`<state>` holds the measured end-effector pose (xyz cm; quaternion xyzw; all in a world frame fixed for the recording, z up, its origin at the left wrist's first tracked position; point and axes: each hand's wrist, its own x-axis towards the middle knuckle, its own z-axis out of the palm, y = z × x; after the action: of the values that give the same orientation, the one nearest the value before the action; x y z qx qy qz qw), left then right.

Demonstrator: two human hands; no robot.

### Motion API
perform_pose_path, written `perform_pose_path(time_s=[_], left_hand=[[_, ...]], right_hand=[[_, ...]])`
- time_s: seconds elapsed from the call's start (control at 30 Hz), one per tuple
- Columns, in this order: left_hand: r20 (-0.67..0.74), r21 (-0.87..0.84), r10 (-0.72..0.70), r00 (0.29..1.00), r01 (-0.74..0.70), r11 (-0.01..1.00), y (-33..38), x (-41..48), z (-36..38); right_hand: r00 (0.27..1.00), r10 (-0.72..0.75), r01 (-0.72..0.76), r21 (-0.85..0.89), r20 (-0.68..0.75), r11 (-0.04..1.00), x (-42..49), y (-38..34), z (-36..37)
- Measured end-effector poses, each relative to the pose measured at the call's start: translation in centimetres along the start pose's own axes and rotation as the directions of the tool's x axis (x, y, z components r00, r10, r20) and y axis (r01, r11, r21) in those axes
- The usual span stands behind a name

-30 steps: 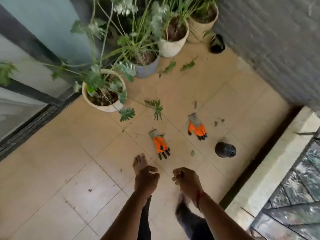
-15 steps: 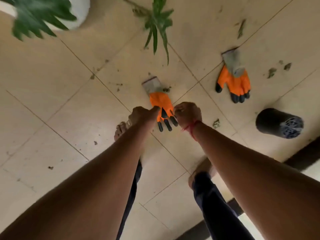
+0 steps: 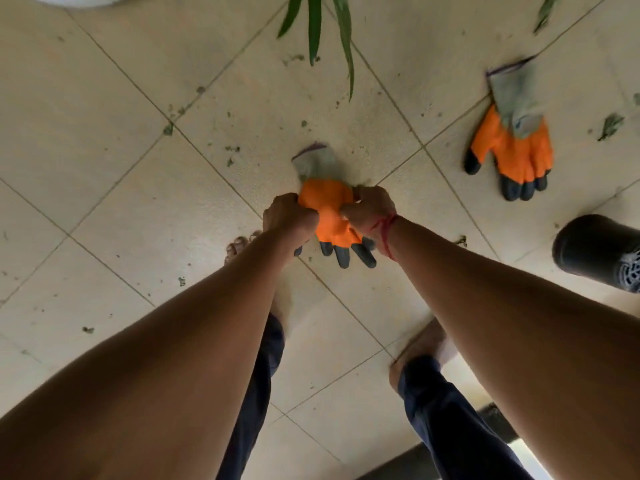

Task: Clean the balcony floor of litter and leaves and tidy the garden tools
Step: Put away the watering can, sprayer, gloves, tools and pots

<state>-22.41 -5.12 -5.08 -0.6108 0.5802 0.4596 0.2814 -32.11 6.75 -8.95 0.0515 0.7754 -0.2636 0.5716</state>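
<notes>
Head view: glove (image 3: 329, 209) gripped between left hand (image 3: 289, 216) and right hand (image 3: 372, 209).

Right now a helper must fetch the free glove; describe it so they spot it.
Find the black pot lying on its side, far right on the floor. Beyond it lies an orange glove with a grey cuff. Unlike its twin, no hand grips it.

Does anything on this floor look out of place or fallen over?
A black pot lies on its side at the right edge. A loose glove lies on the tiles apart from the held glove, with leaf scraps nearby.
</notes>
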Motion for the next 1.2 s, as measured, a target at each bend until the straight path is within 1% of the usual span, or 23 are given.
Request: perform_pose_path(time_s=[0.03, 0.07, 0.1, 0.17, 0.3, 0.37, 0.43, 0.5, 0.6, 0.7, 0.77, 0.8, 0.83, 0.9, 0.93, 0.97, 1.0, 1.03, 1.07, 1.1, 1.13, 1.2], left_hand=[[0.020, -0.030, -0.015, 1.000, 0.015, 0.999, 0.8, -0.5, 1.3], [0.033, -0.140, -0.030, 0.999, 0.035, 0.990, 0.3, -1.1, 0.6], [0.083, -0.166, -0.032, 0.996, 0.045, 0.985, 0.8, -3.0, -0.3], [0.169, -0.208, -0.032, 0.985, 0.068, 0.976, 1.5, -5.4, -1.4], [0.314, -0.355, 0.072, 0.947, 0.047, 0.934, 3.6, -10.8, -4.4], [0.396, -0.443, 0.131, 0.909, 0.065, 0.894, 4.7, -13.2, -5.4], [0.459, -0.508, 0.184, 0.869, 0.087, 0.857, 5.5, -15.4, -6.5], [0.499, -0.554, 0.227, 0.836, 0.107, 0.826, 6.3, -17.4, -7.6], [0.559, -0.554, 0.260, 0.787, 0.122, 0.823, 7.1, -20.3, -8.9], [0.575, -0.528, 0.280, 0.769, 0.088, 0.844, 7.5, -23.1, -10.1], [0.597, -0.521, 0.284, 0.750, 0.093, 0.849, 7.7, -25.4, -11.5], [0.628, -0.496, 0.297, 0.719, 0.076, 0.865, 7.9, -27.6, -12.9], [0.612, -0.475, 0.274, 0.742, 0.068, 0.878, 8.3, -27.9, -12.8], [0.626, -0.399, 0.237, 0.743, 0.045, 0.916, 8.3, -29.3, -13.2], [0.651, -0.382, 0.226, 0.725, 0.055, 0.923, 7.8, -28.7, -12.9], [0.651, -0.376, 0.233, 0.722, 0.040, 0.926, 7.7, -29.2, -13.1], [0.637, -0.420, 0.273, 0.721, 0.028, 0.907, 7.7, -30.3, -14.0], [0.596, -0.476, 0.283, 0.751, 0.047, 0.878, 8.3, -32.0, -15.2], [0.611, -0.516, 0.305, 0.731, 0.075, 0.853, 8.9, -34.4, -16.7], [0.597, -0.550, 0.338, 0.728, 0.064, 0.833, 8.9, -35.1, -17.4], [0.594, -0.592, 0.401, 0.698, 0.041, 0.805, 8.8, -36.8, -18.8], [0.549, -0.633, 0.400, 0.734, 0.054, 0.772, 9.6, -37.8, -19.4]], right_hand=[[0.999, -0.032, 0.032, -0.021, 0.007, 0.999, -1.0, -0.7, -0.5], [0.999, -0.052, 0.052, -0.040, 0.005, 0.998, -2.7, -1.8, -1.1], [0.999, -0.041, 0.041, -0.022, 0.002, 0.999, -4.1, -2.3, -1.8], [0.998, -0.044, 0.039, 0.090, 0.047, 0.995, -7.8, -3.7, -3.1], [0.992, -0.057, 0.024, 0.269, 0.115, 0.963, -13.5, -5.7, -6.2], [0.978, -0.092, 0.016, 0.375, 0.187, 0.927, -15.7, -6.3, -7.7], [0.961, -0.117, -0.004, 0.435, 0.250, 0.900, -17.7, -7.0, -9.1], [0.956, -0.138, 0.006, 0.452, 0.260, 0.892, -19.9, -7.9, -10.4], [0.949, -0.179, 0.034, 0.476, 0.261, 0.879, -22.8, -8.7, -12.0], [0.923, -0.224, 0.061, 0.456, 0.314, 0.888, -26.0, -9.1, -13.4], [0.915, -0.244, 0.073, 0.465, 0.321, 0.883, -28.3, -9.2, -14.3], [0.914, -0.252, 0.074, 0.481, 0.317, 0.874, -29.6, -9.3, -14.6], [0.916, -0.257, 0.075, 0.497, 0.309, 0.865, -30.8, -9.5, -14.8], [0.925, -0.259, 0.089, 0.504, 0.278, 0.859, -32.9, -9.7, -15.0], [0.929, -0.263, 0.102, 0.504, 0.260, 0.857, -34.0, -9.9, -15.1], [0.934, -0.267, 0.117, 0.505, 0.236, 0.855, -35.2, -10.2, -15.2], [0.939, -0.273, 0.137, 0.502, 0.209, 0.854, -36.3, -10.6, -15.2], [0.943, -0.281, 0.159, 0.498, 0.180, 0.853, -37.3, -11.1, -15.2], [0.945, -0.293, 0.189, 0.488, 0.145, 0.852, -38.6, -11.7, -15.3], [0.946, -0.308, 0.223, 0.481, 0.103, 0.848, -39.7, -12.5, -15.3], [0.942, -0.330, 0.264, 0.479, 0.057, 0.837, -40.9, -13.3, -15.2], [0.914, -0.404, 0.364, 0.482, -0.023, 0.797, -42.6, -14.6, -15.1]])
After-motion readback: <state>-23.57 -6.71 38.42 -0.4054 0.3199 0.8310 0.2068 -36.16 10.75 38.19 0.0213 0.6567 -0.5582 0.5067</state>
